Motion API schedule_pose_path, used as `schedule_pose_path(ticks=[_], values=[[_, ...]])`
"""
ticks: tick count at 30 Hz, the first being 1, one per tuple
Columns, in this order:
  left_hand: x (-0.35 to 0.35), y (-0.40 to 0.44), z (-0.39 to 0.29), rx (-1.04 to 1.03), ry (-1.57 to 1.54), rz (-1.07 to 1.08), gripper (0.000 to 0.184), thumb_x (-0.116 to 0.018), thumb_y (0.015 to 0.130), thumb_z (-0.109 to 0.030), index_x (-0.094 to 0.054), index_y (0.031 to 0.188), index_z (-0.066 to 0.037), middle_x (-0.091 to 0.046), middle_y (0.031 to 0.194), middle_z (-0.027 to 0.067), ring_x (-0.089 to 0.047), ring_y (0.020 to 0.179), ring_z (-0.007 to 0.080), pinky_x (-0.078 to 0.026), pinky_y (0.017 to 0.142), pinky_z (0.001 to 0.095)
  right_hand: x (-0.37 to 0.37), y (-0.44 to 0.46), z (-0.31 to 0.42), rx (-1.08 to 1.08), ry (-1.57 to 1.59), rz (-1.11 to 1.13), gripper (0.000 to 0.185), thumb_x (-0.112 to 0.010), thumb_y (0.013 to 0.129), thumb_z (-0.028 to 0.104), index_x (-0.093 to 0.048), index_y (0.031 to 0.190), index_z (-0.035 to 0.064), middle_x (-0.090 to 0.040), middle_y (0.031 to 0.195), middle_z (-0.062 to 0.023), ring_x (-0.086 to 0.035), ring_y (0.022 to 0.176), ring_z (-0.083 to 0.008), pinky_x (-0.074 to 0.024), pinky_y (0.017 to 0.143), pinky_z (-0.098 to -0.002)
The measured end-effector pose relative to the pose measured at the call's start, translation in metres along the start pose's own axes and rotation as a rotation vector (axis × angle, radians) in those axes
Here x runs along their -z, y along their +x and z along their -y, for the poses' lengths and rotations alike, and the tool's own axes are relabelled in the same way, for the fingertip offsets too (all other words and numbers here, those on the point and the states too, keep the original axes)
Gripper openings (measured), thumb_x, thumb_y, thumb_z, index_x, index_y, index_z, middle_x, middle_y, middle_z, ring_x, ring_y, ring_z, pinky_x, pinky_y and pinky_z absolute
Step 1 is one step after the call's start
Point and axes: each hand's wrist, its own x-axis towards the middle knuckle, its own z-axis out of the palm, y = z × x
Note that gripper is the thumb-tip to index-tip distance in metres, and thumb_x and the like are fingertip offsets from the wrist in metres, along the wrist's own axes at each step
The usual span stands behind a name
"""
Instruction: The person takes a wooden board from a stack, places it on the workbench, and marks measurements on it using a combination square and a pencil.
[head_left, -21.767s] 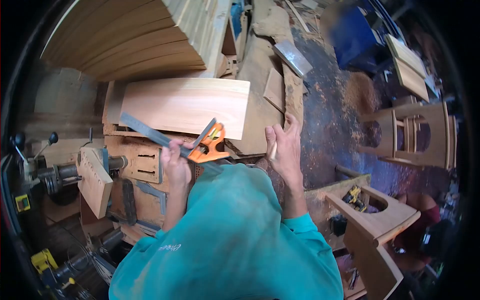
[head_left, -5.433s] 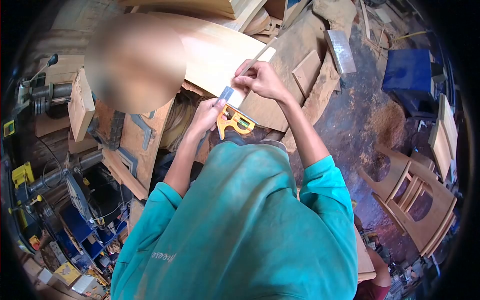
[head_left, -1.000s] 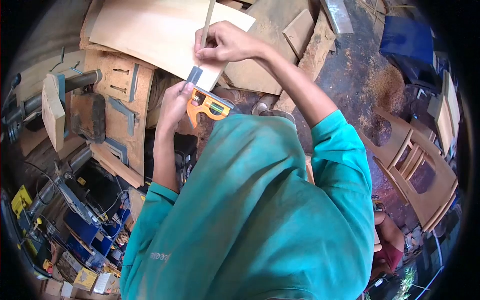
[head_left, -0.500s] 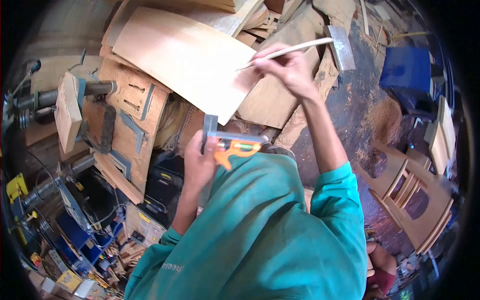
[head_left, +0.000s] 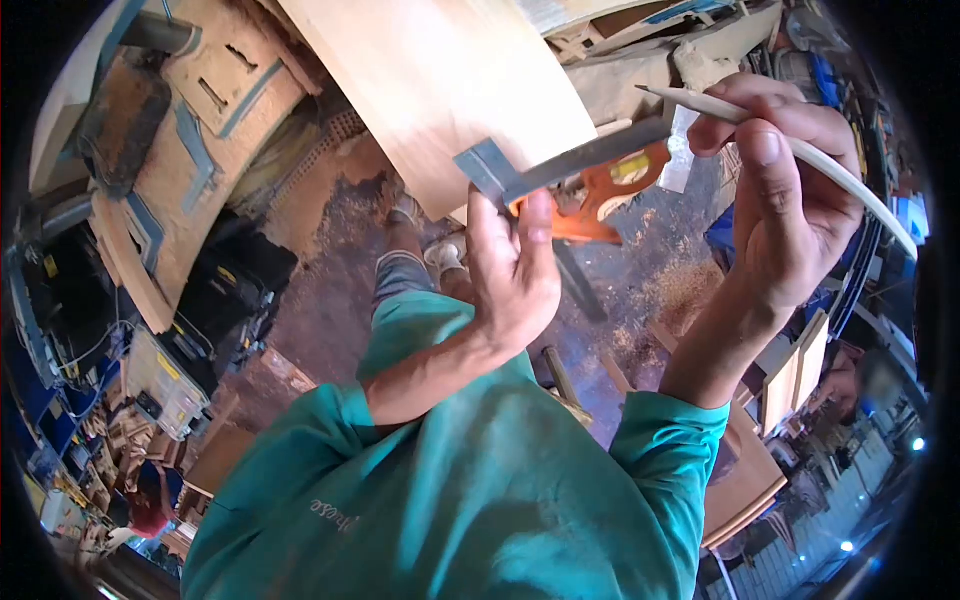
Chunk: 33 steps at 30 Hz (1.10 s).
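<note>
My left hand is closed on a combination square with an orange head, gripping it between thumb and fingers. The square's steel blade reaches over the near edge of a pale wooden board; whether it touches the wood I cannot tell. Raised to the right, my right hand pinches a long, pale pencil between thumb and fingers. The pencil's dark point faces left, above the square's head. Part of the square is hidden behind my left fingers.
On the left stands a wooden bench top with slotted pieces and metal parts. Black cases lie below it. Sawdust covers part of the floor. Wooden panels stand at the right, and rough timber lies behind the board.
My right hand has lifted the pencil away from the board, up and to the right. My left hand has brought the square to the board's near edge. The head view has shifted.
</note>
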Motion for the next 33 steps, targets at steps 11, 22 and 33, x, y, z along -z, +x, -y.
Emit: schedule_pose_path(ticks=[11,22,33], values=[[0.049,-0.017,0.027,0.562,-0.054,-0.092,0.024,-0.047,0.099,-0.022,-0.052,0.107,0.000,-0.060,0.088,0.0087,-0.059,0.065,0.0132,-0.054,0.054,0.0269,-0.073,-0.030,-0.121,-0.499,0.108,0.200,0.013,-0.071,0.083,0.009,-0.067,0.090,-0.0005,-0.067,0.078,-0.0046,-0.062,0.073,-0.0089,-0.0500,0.065,-0.0223],[0.043,-0.010,0.027,0.645,-0.154,-0.155,0.026,-0.052,0.096,-0.023,-0.052,0.111,-0.001,-0.062,0.090,0.0106,-0.060,0.065,0.0147,-0.053,0.053,0.0285,-0.063,-0.032,-0.139,-0.572,0.284,0.322,0.008,-0.071,0.081,0.007,-0.069,0.085,0.0005,-0.068,0.081,-0.0035,-0.060,0.076,-0.0070,-0.0479,0.070,-0.0222],[0.040,-0.011,0.032,0.656,-0.190,-0.141,0.029,-0.053,0.096,-0.027,-0.053,0.112,-0.002,-0.063,0.090,0.0095,-0.059,0.067,0.0134,-0.050,0.057,0.0282,-0.060,-0.027,-0.142,-0.508,0.230,0.452,0.010,-0.069,0.083,0.008,-0.067,0.088,0.0004,-0.066,0.079,-0.0016,-0.059,0.075,-0.0060,-0.0461,0.067,-0.0205]])
